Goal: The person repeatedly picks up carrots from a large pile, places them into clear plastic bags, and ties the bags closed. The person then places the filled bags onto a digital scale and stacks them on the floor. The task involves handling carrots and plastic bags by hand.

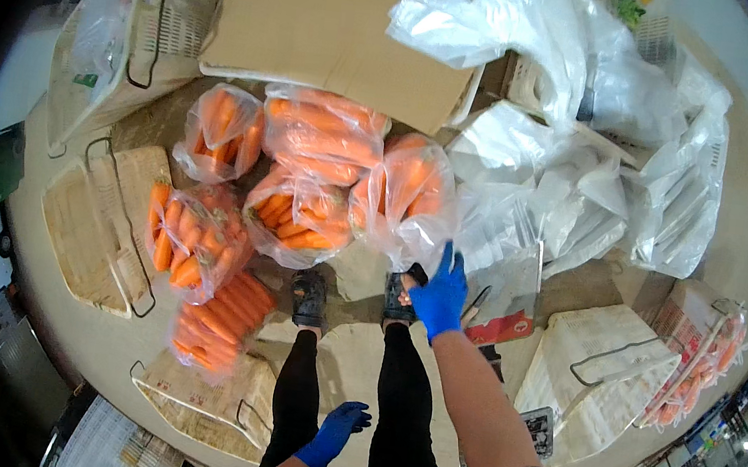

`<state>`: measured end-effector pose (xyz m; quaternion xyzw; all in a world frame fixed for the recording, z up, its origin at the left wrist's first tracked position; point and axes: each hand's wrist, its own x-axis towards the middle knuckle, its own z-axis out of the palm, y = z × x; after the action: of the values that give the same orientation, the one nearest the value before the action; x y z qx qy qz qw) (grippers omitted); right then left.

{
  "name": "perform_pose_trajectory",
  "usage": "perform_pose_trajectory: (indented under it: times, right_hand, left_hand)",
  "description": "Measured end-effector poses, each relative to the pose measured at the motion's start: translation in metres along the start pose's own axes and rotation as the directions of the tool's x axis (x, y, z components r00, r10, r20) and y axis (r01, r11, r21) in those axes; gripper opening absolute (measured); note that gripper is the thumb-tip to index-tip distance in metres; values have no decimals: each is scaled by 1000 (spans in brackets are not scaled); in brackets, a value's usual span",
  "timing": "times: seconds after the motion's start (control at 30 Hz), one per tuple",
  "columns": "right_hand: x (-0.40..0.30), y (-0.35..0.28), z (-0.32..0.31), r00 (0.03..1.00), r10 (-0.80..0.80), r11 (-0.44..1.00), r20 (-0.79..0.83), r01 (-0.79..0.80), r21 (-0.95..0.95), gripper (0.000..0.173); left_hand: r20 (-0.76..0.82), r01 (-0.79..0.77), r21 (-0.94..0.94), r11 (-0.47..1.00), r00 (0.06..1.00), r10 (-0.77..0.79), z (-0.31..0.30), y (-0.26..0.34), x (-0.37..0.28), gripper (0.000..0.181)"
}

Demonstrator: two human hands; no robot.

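Note:
My right hand [443,298], in a blue glove, reaches over my right shoe with its fingers extended. It is beside the gathered neck of a clear plastic bag of carrots [414,183]; whether the fingertips touch the plastic is unclear. My left hand [335,437], also blue-gloved, hangs before my left leg with nothing in it. More bagged carrots lie ahead and to the left: a flat-laid bag [323,132], a bunched bag [299,218], and several others. A knife [477,303] lies just right of my right hand, by a clear plastic sheet with a red patch [500,327].
A cardboard sheet [342,29] covers the far middle. Loose clear plastic bags [546,177] spread over the right side. White plastic crates stand at far left [171,10], lower left [203,397] and right [596,376]. Another crate [692,353] at right holds bagged carrots.

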<state>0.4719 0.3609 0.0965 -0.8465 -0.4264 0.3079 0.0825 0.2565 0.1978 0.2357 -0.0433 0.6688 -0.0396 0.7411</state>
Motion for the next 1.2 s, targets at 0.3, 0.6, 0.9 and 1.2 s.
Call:
perform_pose_trajectory:
  times: [0.3, 0.6, 0.9, 1.2]
  right_hand:
    - [66, 76, -28, 971, 227, 859, 74, -236, 454, 23]
    - [-180, -99, -134, 149, -612, 780, 777, -48, 624, 28]
    - [-224, -143, -160, 573, -230, 951, 786, -39, 306, 42]
    - [-248, -208, -76, 19, -587, 411, 810, 869, 278, 20]
  left_hand:
    - [-209, 6, 55, 998, 978, 6, -6, 7, 3, 21]
    - [84, -48, -299, 953, 994, 76, 23, 95, -120, 59]
    - [-225, -539, 6, 842, 820, 526, -69, 54, -120, 19]
    - [476, -728, 643, 238, 623, 620, -206, 35, -190, 58]
